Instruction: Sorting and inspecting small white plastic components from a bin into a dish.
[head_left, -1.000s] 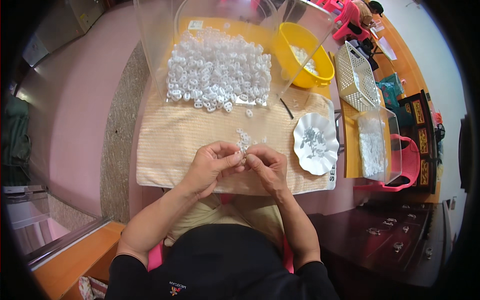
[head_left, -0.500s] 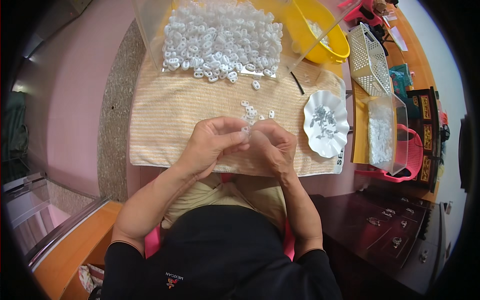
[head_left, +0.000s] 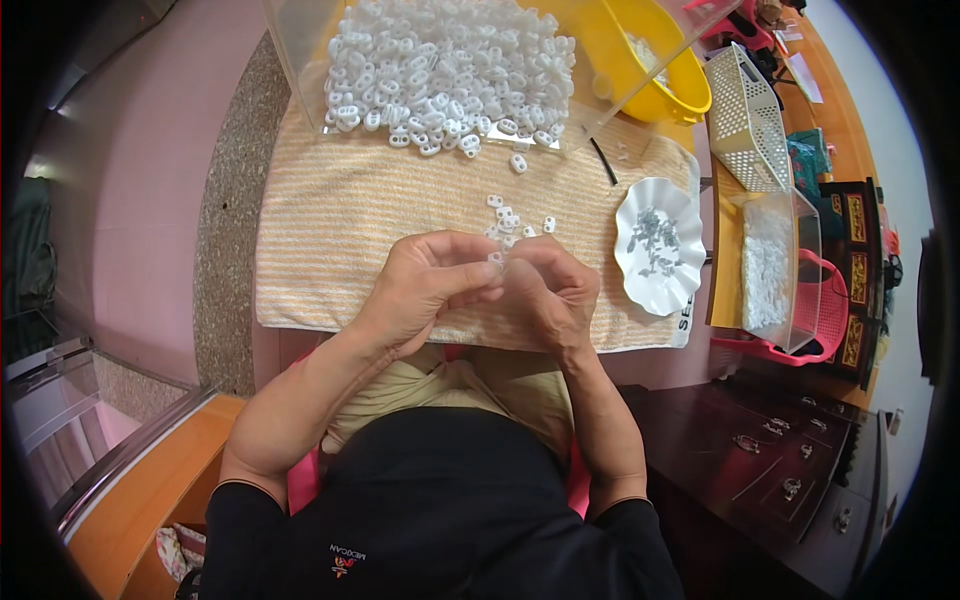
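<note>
I see one small white plastic piece (head_left: 496,258) pinched between the fingertips of my left hand (head_left: 425,285) and right hand (head_left: 545,290) — mostly hidden, so I cannot tell its pose. Just beyond it, a few loose white pieces (head_left: 512,218) lie scattered flat on the striped towel (head_left: 340,230) — oval, each with two holes.

Plastic on cloth
Matt white plastic pieces (head_left: 450,80); soft striped cloth towel (head_left: 350,230); glossy yellow bowl (head_left: 660,60); dark, seemingly polished wood cabinet (head_left: 780,450).
</note>
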